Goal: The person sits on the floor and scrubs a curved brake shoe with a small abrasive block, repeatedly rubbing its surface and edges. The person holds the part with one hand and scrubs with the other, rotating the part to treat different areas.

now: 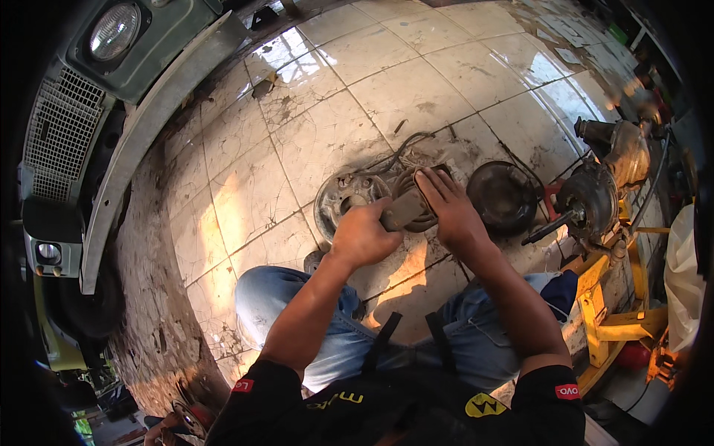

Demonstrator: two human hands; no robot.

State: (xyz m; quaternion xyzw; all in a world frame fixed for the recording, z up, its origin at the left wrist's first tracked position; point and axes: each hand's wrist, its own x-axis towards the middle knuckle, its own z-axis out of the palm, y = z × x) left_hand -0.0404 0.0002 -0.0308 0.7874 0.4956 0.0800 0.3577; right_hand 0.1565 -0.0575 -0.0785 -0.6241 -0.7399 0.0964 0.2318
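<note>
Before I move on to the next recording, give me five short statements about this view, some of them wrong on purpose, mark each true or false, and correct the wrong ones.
1. The left hand grips a grey block. True.
2. The right hand rests on the person's knee. False: it is raised in front, close to the block's far end.
3. A dark round drum lies to the right of the right hand. True.
4. A yellow metal stand is at the right of the view. True.
5. The vehicle's bumper is on the same side as the stand. False: it is at the left.
</note>
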